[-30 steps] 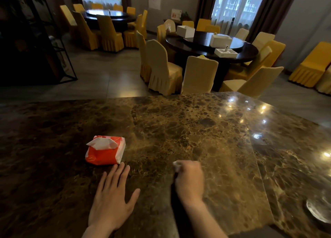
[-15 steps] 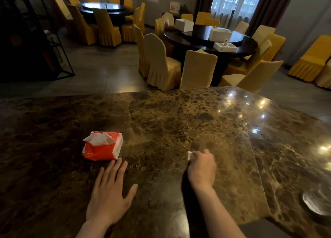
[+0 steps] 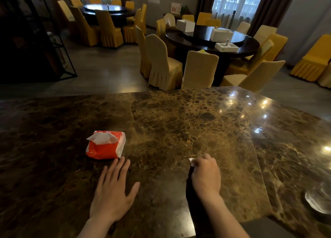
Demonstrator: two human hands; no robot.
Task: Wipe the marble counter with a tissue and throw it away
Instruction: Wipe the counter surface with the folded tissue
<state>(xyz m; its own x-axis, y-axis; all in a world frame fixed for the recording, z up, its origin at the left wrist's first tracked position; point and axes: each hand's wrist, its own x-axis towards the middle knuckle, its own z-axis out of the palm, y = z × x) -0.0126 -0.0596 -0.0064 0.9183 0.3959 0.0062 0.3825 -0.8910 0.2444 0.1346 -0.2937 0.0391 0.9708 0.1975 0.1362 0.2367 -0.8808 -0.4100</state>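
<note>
A brown marble counter fills the lower half of the view. My right hand is pressed on it near the front, closed over a white tissue; only a small corner of the tissue shows past my fingers. My left hand lies flat on the marble with fingers spread, holding nothing. Just beyond its fingertips sits an orange and white tissue pack with a sheet sticking out of its top.
A glass ashtray rests at the counter's right front. Past the counter's far edge are round dark dining tables ringed by yellow-covered chairs. A black metal rack stands at the left. No bin is in view.
My right hand slid the tissue to the right and a little away from me, then eased back slightly. My left hand stayed flat in place by the pack.
</note>
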